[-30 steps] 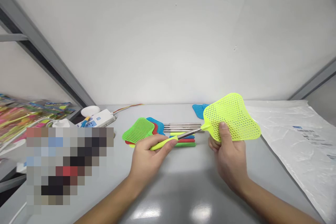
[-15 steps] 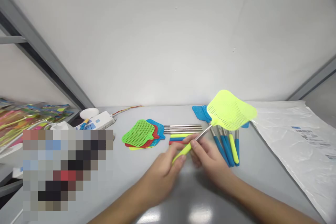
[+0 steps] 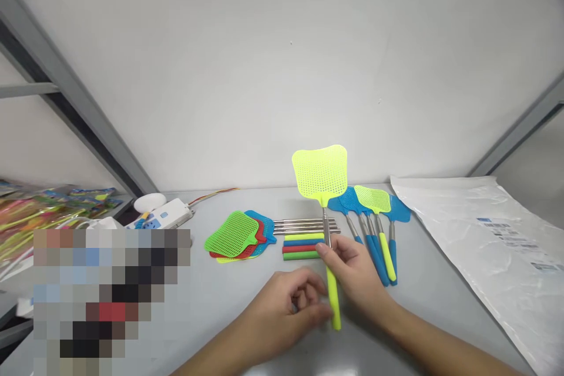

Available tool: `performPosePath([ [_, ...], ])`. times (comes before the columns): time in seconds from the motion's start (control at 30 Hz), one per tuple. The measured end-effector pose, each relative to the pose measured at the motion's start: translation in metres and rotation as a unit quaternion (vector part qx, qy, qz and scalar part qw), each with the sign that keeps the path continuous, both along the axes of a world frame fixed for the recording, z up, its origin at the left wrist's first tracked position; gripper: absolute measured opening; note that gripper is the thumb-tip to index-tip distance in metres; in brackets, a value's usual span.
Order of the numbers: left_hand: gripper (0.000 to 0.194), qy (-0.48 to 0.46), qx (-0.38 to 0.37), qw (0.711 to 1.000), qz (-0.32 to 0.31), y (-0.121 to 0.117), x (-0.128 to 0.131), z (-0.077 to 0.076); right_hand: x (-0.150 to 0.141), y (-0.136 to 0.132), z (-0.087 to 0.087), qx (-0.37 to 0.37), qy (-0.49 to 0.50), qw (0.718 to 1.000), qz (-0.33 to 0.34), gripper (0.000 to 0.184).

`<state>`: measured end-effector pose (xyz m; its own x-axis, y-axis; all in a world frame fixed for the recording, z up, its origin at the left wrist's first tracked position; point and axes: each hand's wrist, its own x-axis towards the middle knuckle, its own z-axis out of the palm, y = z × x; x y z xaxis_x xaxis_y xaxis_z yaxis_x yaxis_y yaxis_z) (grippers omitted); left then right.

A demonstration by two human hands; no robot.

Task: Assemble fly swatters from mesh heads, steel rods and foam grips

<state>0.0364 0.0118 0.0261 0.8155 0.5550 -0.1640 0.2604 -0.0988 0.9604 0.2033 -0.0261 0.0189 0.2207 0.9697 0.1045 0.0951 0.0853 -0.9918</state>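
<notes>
My right hand [image 3: 352, 273] grips a yellow fly swatter [image 3: 321, 173] by its metal shaft and handle top, holding it upright with the mesh head up. My left hand [image 3: 291, 305] sits just left of the yellow handle's lower part, fingers curled, touching or nearly touching it; nothing else shows in it. Behind my hands lie a stack of loose mesh heads [image 3: 235, 235], green on top, a row of metal rods [image 3: 304, 224] and coloured handle grips [image 3: 302, 247]. Several assembled swatters [image 3: 374, 229], mostly blue, lie to the right.
A white power strip [image 3: 161, 214] with a cable lies at the back left. Colourful packaged goods [image 3: 39, 211] pile up at the far left. A large clear plastic bag [image 3: 493, 235] covers the table's right side. A white wall stands close behind.
The yellow swatter swung from lying sideways to standing upright. My right hand moved from its head to its shaft. My left hand slid down toward the handle's end.
</notes>
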Motion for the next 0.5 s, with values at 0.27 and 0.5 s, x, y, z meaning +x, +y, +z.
performPosePath([
  [0.27,0.025,0.004,-0.026,0.999,-0.019,-0.004,0.006,0.000,-0.017,-0.001,-0.003,0.014,-0.002,1.000,0.017,0.040],
  [0.5,0.018,-0.023,-0.050,0.998,-0.040,-0.007,0.003,0.001,-0.018,-0.009,0.003,0.040,-0.109,0.991,0.060,0.039],
])
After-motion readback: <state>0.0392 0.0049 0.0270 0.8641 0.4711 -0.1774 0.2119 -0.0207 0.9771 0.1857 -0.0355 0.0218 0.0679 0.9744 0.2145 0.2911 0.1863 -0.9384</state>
